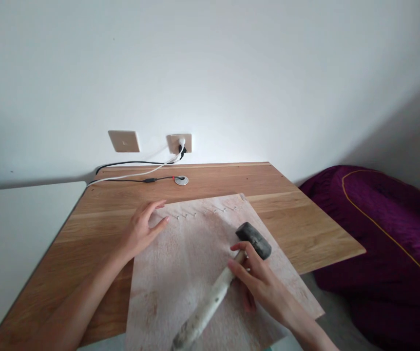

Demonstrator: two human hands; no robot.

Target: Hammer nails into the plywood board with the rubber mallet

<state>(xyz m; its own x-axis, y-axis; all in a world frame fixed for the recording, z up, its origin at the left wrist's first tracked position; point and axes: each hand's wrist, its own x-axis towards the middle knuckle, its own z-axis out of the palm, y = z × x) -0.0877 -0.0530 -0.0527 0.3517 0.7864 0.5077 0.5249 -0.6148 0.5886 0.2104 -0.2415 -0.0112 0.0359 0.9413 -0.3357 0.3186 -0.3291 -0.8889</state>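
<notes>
A rubber mallet with a black head (254, 240) and a worn whitish handle (210, 302) is in my right hand (259, 278). My fingers wrap the handle close below the head, and the handle slants down toward me. Under it lies a pale wooden board (181, 273). A row of several nails (204, 212) stands up along the board's far edge. My left hand (146, 226) rests at the board's far left corner, thumb and fingers apart, holding nothing. It is beside the leftmost nail.
The board lies on a wooden tabletop (297, 219) against a white wall. Cables (137, 176) run along its back to a wall socket (180, 144). A white surface (23, 234) adjoins at left. Purple fabric (389, 234) covers something bulky at right.
</notes>
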